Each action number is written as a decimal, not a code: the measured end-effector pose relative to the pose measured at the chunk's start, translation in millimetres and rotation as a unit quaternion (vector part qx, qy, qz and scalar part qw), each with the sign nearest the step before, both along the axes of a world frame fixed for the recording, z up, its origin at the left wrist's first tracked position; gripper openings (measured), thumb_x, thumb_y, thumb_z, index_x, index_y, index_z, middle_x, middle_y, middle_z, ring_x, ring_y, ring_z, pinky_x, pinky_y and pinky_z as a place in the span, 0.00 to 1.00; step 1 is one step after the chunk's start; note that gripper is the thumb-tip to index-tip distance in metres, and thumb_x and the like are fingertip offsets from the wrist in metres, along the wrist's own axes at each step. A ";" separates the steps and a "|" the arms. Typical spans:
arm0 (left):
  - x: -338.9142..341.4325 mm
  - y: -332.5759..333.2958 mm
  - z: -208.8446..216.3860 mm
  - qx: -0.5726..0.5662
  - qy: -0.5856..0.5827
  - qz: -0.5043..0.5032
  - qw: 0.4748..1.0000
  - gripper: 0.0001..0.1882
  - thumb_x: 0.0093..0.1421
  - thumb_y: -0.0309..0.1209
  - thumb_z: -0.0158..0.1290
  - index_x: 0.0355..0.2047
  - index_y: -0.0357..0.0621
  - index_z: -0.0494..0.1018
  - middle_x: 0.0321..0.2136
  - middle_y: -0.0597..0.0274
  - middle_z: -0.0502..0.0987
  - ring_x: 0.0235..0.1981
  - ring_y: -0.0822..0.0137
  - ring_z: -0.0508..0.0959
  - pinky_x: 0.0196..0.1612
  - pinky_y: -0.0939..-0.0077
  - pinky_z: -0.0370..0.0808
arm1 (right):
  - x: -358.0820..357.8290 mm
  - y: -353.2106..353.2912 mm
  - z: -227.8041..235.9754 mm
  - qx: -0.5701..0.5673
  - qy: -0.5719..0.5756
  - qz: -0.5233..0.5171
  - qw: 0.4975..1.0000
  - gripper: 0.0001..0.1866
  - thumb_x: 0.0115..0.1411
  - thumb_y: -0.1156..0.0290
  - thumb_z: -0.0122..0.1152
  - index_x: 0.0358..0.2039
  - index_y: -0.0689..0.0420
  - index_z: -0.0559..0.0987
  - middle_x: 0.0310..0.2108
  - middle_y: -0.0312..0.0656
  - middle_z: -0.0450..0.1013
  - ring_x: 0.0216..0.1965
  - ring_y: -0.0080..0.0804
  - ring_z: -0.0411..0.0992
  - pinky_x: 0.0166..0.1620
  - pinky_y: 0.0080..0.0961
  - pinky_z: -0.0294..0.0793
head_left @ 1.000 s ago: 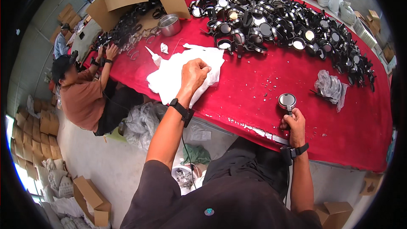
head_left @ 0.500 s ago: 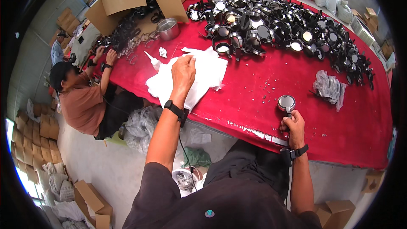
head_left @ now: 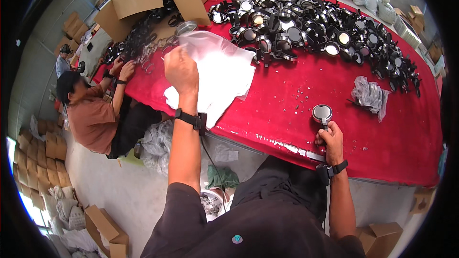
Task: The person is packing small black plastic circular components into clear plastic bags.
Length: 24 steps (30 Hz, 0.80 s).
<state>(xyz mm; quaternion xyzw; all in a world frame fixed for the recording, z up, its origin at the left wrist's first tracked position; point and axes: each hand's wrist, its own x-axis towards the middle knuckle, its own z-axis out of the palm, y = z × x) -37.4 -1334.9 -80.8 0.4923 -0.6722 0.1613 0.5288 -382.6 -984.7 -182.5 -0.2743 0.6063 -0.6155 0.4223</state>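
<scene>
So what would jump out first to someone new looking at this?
Probably the big heap of black-and-silver round pieces along the far side of the red table. Next, the bright white plastic sheeting by the left hand, left of the middle. Then the silver-faced round piece in the right hand, near the front edge.
</scene>
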 end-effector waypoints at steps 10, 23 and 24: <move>22.8 -8.0 -2.5 0.023 0.135 0.023 0.990 0.10 0.64 0.33 0.62 0.38 0.37 0.84 0.34 0.48 0.86 0.37 0.47 0.85 0.42 0.56 0.80 | 0.5 -2.5 -0.7 -0.003 0.009 -0.003 1.000 0.11 0.66 0.74 0.61 0.47 0.62 0.75 0.28 0.36 0.76 0.27 0.22 0.73 0.33 0.22 0.75; -37.5 86.2 -44.8 0.583 0.152 -0.464 0.650 0.14 0.77 0.33 0.51 0.46 0.35 0.81 0.36 0.67 0.83 0.35 0.75 0.80 0.41 0.77 0.79 | 30.9 -27.7 18.6 -0.037 -0.036 0.035 0.998 0.20 0.66 0.69 0.69 0.54 0.62 0.74 0.37 0.37 0.76 0.36 0.21 0.75 0.39 0.22 0.77; -42.0 93.6 -57.7 0.589 0.149 -0.461 0.646 0.13 0.77 0.33 0.52 0.44 0.36 0.82 0.35 0.68 0.82 0.35 0.77 0.79 0.40 0.77 0.77 | 43.7 -39.6 25.1 -0.041 -0.031 0.054 0.997 0.23 0.66 0.68 0.70 0.56 0.62 0.73 0.41 0.38 0.77 0.38 0.22 0.75 0.40 0.22 0.77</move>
